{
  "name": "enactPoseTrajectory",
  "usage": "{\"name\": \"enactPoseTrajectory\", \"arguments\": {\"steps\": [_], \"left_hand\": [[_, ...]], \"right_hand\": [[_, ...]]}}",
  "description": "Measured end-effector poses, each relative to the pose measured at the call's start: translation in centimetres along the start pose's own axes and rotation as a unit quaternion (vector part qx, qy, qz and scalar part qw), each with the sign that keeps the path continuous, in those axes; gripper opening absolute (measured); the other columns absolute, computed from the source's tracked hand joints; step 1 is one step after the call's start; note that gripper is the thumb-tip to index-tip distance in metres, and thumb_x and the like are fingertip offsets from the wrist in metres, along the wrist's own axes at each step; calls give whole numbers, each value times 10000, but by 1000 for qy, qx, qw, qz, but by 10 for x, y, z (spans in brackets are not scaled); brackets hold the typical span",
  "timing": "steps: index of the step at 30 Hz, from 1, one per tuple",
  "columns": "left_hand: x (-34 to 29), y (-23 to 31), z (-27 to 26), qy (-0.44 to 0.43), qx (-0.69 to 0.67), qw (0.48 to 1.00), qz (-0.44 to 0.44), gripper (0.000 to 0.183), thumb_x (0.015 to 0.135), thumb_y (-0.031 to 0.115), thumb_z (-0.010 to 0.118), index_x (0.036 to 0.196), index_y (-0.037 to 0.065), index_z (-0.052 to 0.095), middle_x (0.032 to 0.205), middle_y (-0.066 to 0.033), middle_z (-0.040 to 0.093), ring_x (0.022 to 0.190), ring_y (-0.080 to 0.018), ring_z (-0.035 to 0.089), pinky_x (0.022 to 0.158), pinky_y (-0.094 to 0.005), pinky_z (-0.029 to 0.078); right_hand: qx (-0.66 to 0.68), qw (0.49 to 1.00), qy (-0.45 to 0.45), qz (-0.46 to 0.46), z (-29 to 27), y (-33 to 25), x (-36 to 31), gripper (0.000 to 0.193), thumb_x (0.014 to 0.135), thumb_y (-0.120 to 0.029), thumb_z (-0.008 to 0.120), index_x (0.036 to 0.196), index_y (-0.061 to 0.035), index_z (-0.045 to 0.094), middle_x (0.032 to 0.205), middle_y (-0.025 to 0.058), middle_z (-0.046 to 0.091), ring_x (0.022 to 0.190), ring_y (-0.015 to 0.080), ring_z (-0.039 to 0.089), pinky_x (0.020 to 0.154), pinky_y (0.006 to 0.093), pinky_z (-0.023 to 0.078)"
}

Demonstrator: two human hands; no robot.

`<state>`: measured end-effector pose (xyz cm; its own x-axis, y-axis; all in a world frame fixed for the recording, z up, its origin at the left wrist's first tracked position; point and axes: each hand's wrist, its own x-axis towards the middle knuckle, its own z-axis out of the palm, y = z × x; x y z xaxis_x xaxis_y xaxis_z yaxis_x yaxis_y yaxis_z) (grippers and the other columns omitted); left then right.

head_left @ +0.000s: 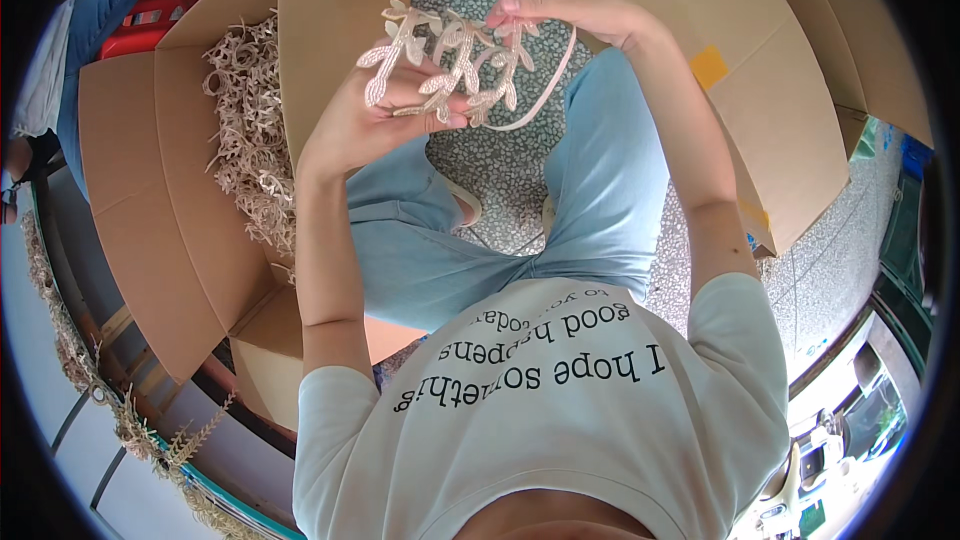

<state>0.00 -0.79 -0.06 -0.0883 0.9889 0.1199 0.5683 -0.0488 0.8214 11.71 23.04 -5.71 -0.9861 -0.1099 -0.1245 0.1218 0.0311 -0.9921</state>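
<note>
A cream leaf-shaped ornament (455, 60) with a thin pale loop (545, 90) hangs between both my hands, above my knees. My left hand (365, 125) pinches its lower left leaves. My right hand (570, 0) grips the top right part with closed fingers. Light blue trousers (600, 190) lie under the hands.
An open cardboard box (170, 200) on the left holds a heap of similar beige leaf pieces (250, 140). Another large cardboard box (760, 70) stands at the right. Speckled stone floor (500, 155) shows between my legs. A person in blue jeans (110, 0) sits at the upper left.
</note>
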Motion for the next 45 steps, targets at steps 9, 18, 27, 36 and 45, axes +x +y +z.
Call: {"name": "enactPoseTrajectory", "arguments": {"steps": [9, 18, 27, 36, 45], "left_hand": [[-2, 1, -5, -40, -55, 998, -6, 229, 663, 41, 745, 887, 73, 709, 916, -41, 608, 871, -190, 573, 731, -298, 487], [0, 8, -6, 17, -78, 988, -134, 434, 711, 162, 744, 1112, 67, 609, 1168, -111, 563, 1088, -246, 530, 964, -382, 352], [-21, -41, -18, 33, -669, 732, -123, 860, 757, 660, 481, 1255, -37, 416, 1139, -200, 552, 1092, -292, 525, 885, -366, 431], [14, 11, 10, 64, -269, 945, -176, 300, 784, 37, 665, 1067, -16, 579, 912, -95, 672, 879, -143, 627, 781, -254, 492], [14, 13, 12, 61, -260, 945, -188, 232, 785, 66, 680, 986, -35, 621, 915, -92, 674, 866, -133, 628, 770, -252, 498]], "right_hand": [[358, 889, -275, -80, -7, 34, 2, 803, 840, -627, 406, 1343, -6, 326, 1252, 243, 452, 1136, 295, 475, 840, 492, 479], [403, 906, 81, -100, 56, -8, -10, 245, 870, -247, 551, 1006, -47, 512, 856, 50, 557, 790, 153, 563, 624, 281, 482], [385, 914, 62, -116, 51, -17, -6, 183, 844, -177, 582, 957, -37, 547, 862, 43, 561, 757, 127, 538, 618, 274, 444], [137, 964, 171, -149, 43, -21, -6, 176, 853, -154, 606, 972, -26, 627, 972, 67, 620, 850, 122, 565, 738, 274, 460], [-140, 821, 63, -550, 3, -10, 5, 386, 741, 56, 677, 1107, -43, 598, 1035, 116, 587, 938, 163, 569, 838, 284, 450]]}}
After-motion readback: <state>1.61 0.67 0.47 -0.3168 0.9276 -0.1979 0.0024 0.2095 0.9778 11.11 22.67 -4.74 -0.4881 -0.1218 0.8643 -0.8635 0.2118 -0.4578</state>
